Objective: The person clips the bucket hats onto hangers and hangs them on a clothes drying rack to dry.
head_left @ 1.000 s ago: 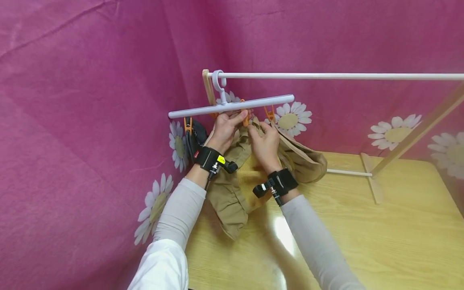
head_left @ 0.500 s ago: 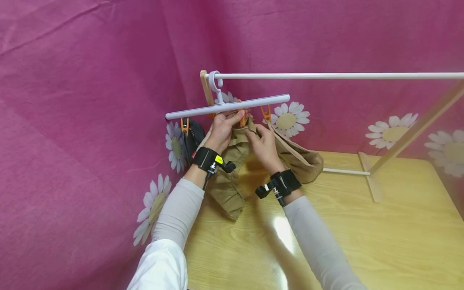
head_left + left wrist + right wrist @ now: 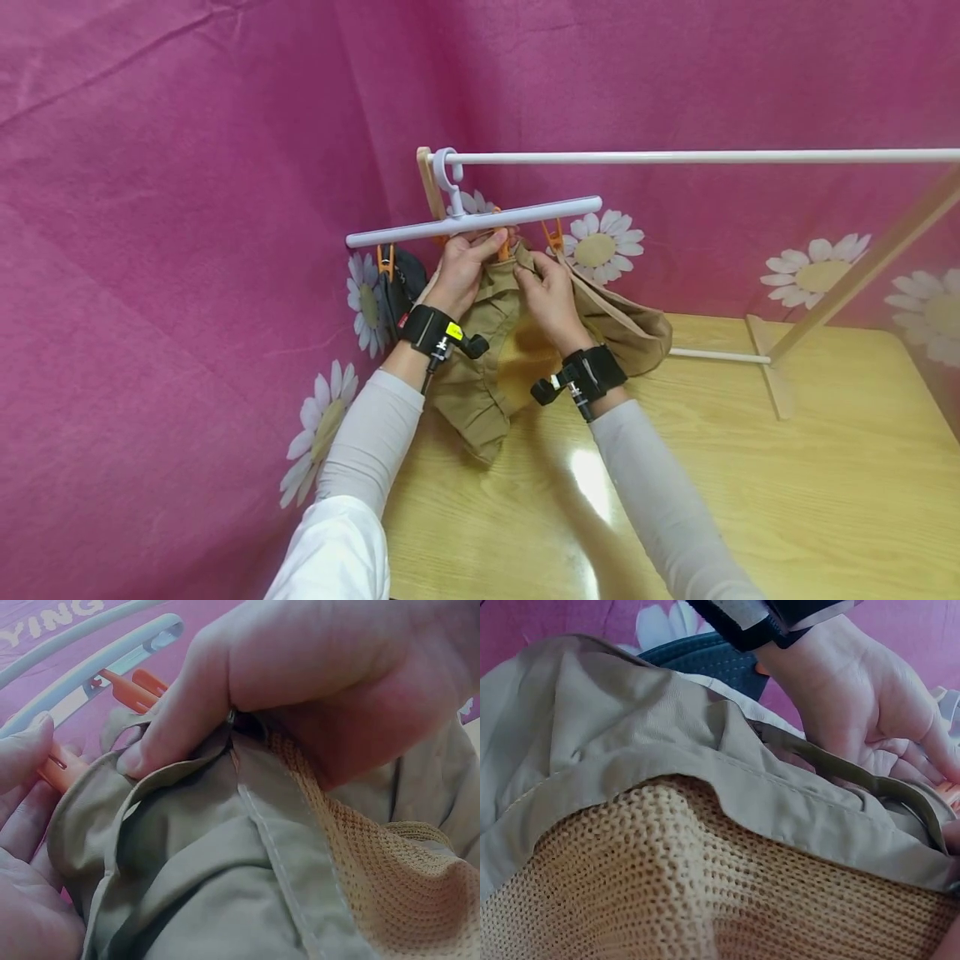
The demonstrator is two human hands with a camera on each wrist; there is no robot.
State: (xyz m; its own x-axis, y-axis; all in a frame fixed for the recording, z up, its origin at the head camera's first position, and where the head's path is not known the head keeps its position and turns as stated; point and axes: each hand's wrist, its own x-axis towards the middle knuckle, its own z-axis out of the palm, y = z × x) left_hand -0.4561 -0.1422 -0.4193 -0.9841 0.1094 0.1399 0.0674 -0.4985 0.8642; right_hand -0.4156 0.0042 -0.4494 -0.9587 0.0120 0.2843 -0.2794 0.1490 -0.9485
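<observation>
My left hand pinches an orange clip under the grey-white hanger, thumb in front and fingers behind. Beside it my right hand pinches the upper edge of a khaki cloth piece with a stitched band. In the left wrist view, the right thumb presses near a small loop, close to the clip; ochre knit fabric shows along the band. The right wrist view has the left hand behind the khaki cloth, with the right fingertips at the frame's right edge.
The hanger hooks on a white rail with wooden posts. An orange clip holds a dark cap-like item at its left; another holds khaki fabric at its right. A wood-grain tabletop lies below, pink flowered cloth around.
The khaki cloth's lower tip has risen, and its upper edge is drawn up beside the clip by the right hand. The left hand stays at the clip.
</observation>
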